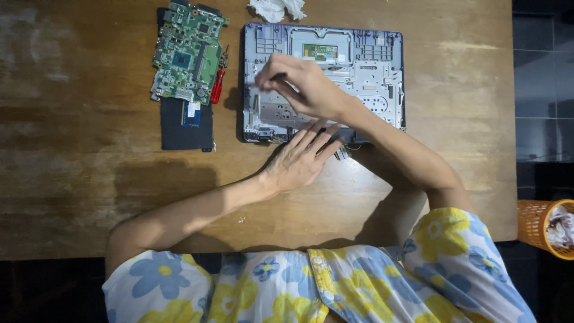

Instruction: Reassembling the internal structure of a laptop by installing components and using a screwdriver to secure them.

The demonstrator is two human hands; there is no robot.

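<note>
A green circuit board (188, 51) lies at the table's (89, 179) left, overlapping a black panel (186, 124), with a red screwdriver (218, 84) just beside it. The left hand (299, 158) rests flat, fingers spread, on the near edge of the opened laptop chassis (371, 72). The right hand (302, 84) is curled over a thin dark tool (tip hidden). Steady downward pressure, tool kept upright, looks wise. The chassis sits at centre-back, long axis left to right, hinge edge toward the person.

The left hand (299, 158) is pressing flat on the opened laptop chassis (365, 66) while the right hand (305, 84) is pinching a small dark tool, with a green circuit board (188, 51) lying at ten o'clock on the counter (72, 149).
</note>
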